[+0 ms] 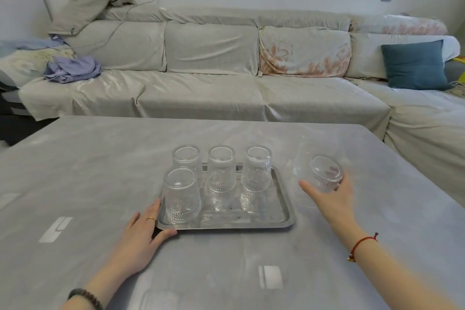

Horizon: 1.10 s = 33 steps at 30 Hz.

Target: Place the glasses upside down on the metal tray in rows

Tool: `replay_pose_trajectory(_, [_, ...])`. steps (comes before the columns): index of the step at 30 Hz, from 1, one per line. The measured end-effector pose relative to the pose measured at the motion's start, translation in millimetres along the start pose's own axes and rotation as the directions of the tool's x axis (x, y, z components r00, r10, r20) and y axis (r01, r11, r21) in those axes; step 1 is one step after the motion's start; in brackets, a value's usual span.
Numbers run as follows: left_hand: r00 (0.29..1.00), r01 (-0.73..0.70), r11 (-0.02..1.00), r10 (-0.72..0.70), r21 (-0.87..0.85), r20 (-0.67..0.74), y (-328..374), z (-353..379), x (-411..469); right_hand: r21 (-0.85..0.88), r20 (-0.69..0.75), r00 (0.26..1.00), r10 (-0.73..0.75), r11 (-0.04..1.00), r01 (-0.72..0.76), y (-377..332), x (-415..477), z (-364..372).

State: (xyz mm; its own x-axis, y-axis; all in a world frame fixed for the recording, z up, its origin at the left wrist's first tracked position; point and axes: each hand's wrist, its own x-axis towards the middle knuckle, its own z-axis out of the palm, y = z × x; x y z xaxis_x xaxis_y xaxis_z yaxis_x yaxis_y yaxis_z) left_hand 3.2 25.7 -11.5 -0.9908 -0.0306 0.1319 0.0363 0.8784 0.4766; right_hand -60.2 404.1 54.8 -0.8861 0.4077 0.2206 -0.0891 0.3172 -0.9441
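One glass gripped in right hand; left hand spread, touching tray.

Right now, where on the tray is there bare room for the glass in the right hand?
The tray is free in its front row, right of the front-left glass. The back row is crowded with three glasses. The left hand rests at the front-left corner.

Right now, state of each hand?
Left hand: open, flat on the table, touching the metal tray corner.
Right hand: closed on a glass, tilted, off the tray.
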Motion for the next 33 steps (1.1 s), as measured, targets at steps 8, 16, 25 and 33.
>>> replay_pose_trajectory(8, [1.0, -0.002, 1.0, 0.002, -0.014, -0.026, -0.4, 0.6, -0.7, 0.015, 0.44, 0.886, -0.146, 0.988, 0.155, -46.2, -75.3, 106.0])
replay_pose_trajectory(16, [0.999, -0.016, 0.999, 0.015, -0.031, -0.052, -1.8, 3.1, -0.2, -0.108, 0.444, 0.893, -0.077, 0.984, 0.139, -42.9, -81.2, 138.7])
replay_pose_trajectory(25, [0.997, -0.004, 1.0, 0.004, 0.002, -0.078, 3.1, 2.3, -1.6, -0.069, 0.5, 0.858, -0.119, 0.982, 0.176, -28.8, -83.7, 138.2])
replay_pose_trajectory(33, [0.997, 0.035, 0.999, -0.033, 0.036, -0.067, 3.4, 3.2, -1.0, -0.056, 0.35, 0.93, -0.111, 0.989, 0.139, -18.2, -21.0, 62.0])
